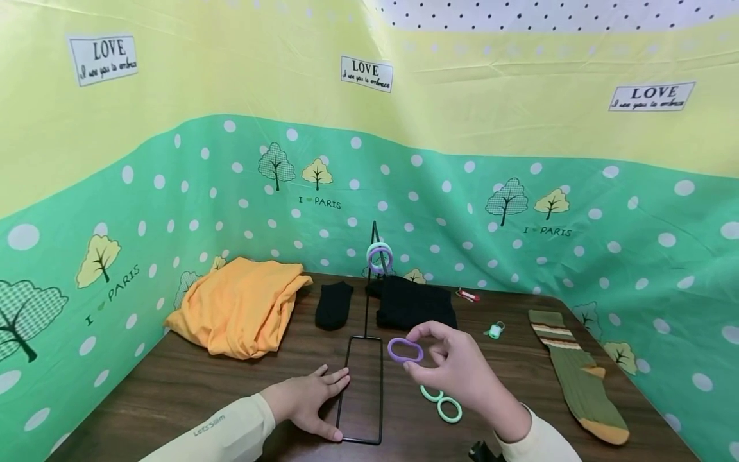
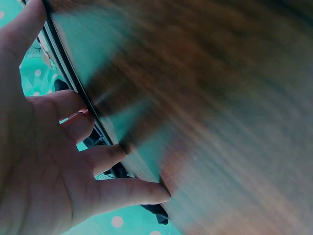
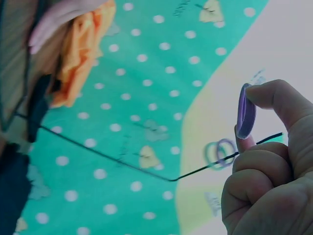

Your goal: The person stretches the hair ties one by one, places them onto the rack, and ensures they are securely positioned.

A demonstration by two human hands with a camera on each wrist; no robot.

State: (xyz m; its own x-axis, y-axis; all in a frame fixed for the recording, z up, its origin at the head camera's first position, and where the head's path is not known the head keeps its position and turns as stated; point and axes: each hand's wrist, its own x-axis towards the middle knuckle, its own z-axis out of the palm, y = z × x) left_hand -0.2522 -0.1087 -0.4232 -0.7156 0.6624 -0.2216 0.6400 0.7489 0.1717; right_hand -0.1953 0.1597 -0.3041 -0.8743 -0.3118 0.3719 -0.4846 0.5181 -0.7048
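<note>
My right hand (image 1: 453, 369) pinches a purple hair tie (image 3: 249, 120) between thumb and index finger, held up to the right of a black wire stand (image 1: 382, 391). With fingers spread and fairly straight, my left hand (image 1: 308, 401) rests on the left side of the stand's rectangular base. In the left wrist view its fingertips lie along the dark wire. A mint hair tie (image 1: 379, 244) and a purple one hang together on the stand's upper arm. Below my right hand, two mint hair ties (image 1: 460, 410) lie on the table.
An orange cloth (image 1: 242, 308) is heaped at back left. Behind the stand lie a black sock (image 1: 333, 307) and a folded black cloth (image 1: 416, 303). To the right are a red clip (image 1: 468, 296), a small mint tag (image 1: 495, 330) and a green striped sock (image 1: 583, 378). A printed curtain surrounds the table.
</note>
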